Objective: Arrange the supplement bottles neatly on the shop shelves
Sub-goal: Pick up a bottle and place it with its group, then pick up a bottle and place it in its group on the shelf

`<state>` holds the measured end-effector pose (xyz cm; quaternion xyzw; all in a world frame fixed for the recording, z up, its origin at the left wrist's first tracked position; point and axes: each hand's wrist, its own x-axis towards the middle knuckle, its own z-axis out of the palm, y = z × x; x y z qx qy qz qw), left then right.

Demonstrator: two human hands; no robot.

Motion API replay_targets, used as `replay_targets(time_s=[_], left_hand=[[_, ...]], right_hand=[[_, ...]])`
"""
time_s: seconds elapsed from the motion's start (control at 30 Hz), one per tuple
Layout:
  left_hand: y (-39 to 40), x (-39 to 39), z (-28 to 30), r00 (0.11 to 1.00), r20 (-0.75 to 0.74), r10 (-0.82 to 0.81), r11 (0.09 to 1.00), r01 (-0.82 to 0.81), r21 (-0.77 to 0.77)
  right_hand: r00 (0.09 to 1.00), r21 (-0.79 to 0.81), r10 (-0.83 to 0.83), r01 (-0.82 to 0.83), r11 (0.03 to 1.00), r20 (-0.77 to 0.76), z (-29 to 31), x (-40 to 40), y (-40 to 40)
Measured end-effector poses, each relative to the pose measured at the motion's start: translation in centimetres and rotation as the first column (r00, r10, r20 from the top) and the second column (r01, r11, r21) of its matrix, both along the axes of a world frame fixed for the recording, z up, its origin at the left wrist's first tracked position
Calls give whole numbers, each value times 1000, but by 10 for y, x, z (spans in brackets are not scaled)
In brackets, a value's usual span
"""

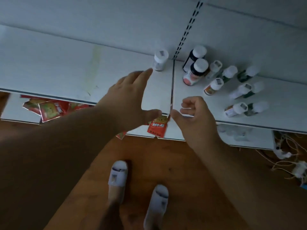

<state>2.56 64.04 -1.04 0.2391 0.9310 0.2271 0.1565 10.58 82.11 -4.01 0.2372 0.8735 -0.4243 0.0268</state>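
Note:
A white shelf (pixel 66 67) runs across the view. One white bottle (pixel 160 60) stands alone at the right end of its left panel. My left hand (pixel 127 95) hovers just short of that bottle with straight, spread fingers and holds nothing. My right hand (pixel 196 117) hangs over the shelf's front edge, fingers loosely curled and empty. On the right panel stand two dark bottles with white caps (pixel 196 70). Several small white and green bottles (pixel 239 90) stand scattered to their right.
A slotted upright (pixel 189 27) divides the shelf back. Red packets (pixel 49 110) lie on the lower shelf, one (pixel 157 127) near its front edge. My feet in white slippers (pixel 118 173) stand on a wooden floor. Cords and white plugs (pixel 285 156) lie at the right.

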Motion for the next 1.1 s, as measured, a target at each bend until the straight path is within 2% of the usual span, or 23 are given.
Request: replay_targets(time_s=[0.13, 0.27, 0.37, 0.5, 0.63, 0.7, 0.77, 0.83, 0.93, 1.1], left_hand=[[12, -4, -79, 1000, -2, 15, 1000, -15, -13], [25, -26, -137, 998, -49, 27, 1000, -27, -9], [34, -45, -169, 995, -96, 30, 1000, -30, 8], [38, -64, -198, 994, -103, 31, 1000, -30, 4], [37, -95, -213, 981, -149, 126, 989, -113, 92], [36, -102, -220, 974, -128, 187, 974, -166, 153], [30, -98, -230, 977, -91, 195, 969, -178, 172], [20, -86, -235, 980, -56, 189, 967, -176, 183], [10, -61, -227, 980, 8, 198, 960, -196, 199], [9, 6, -182, 985, 128, 112, 983, -129, 128]], right_hand=[[998, -25, -61, 61, 998, 14, -94, -13, 11], [994, -93, -84, 78, 993, -68, -160, -70, 14], [985, -63, -128, 121, 991, -114, -197, -121, 21], [981, -27, -156, 154, 988, -115, -222, -173, 28], [962, -151, -142, 109, 983, -233, -221, -227, 30], [938, -138, -147, 108, 984, -315, -224, -236, 28], [923, -250, -171, 86, 965, -345, -231, -225, 20], [939, -490, -201, 42, 871, -277, -234, -200, 7], [977, -764, -179, 27, 645, -117, -219, -153, -4], [985, -929, -151, 127, 347, 78, -168, -59, 2]])
